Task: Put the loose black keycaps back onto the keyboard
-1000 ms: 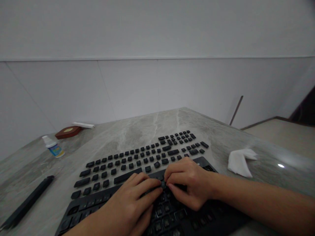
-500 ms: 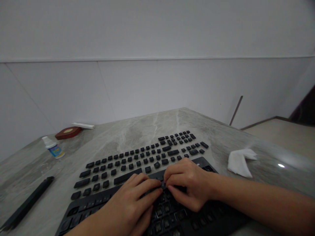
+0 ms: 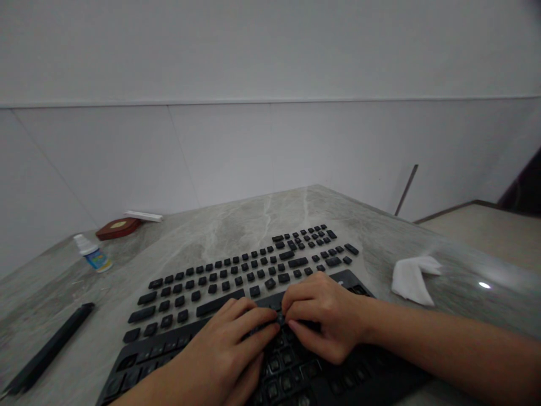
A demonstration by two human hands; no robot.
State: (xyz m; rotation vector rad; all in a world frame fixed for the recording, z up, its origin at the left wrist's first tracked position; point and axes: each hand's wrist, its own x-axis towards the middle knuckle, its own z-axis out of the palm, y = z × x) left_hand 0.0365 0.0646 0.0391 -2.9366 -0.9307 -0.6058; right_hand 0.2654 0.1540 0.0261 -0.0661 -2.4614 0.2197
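A black keyboard [image 3: 270, 390] lies in front of me, its lower middle stripped to bare key sockets, while some keys remain along its far edge and left side. My left hand [image 3: 236, 341] reaches across it with fingers close together. My right hand [image 3: 319, 316] is curled in from the other side. The fingertips of both hands meet at one small keycap [image 3: 280, 319] on the board, pinching it from either side. My fingers partly hide it. Loose black keycaps [image 3: 234, 270] lie in rows on the table just behind the keyboard, with a long space bar [image 3: 220, 303] nearest.
A white spray bottle [image 3: 93, 254] with a blue label and a reddish-brown box [image 3: 119, 228] stand at the left back. A long black strip [image 3: 51, 347] lies at left. White folded cloth [image 3: 414, 279] rests at right on the grey marbled table [image 3: 236, 223]. A wall [image 3: 228, 146] rises behind.
Both hands stay at the same spot on the keyboard, with hardly any movement of the fingers. The whole view has shifted very slightly.
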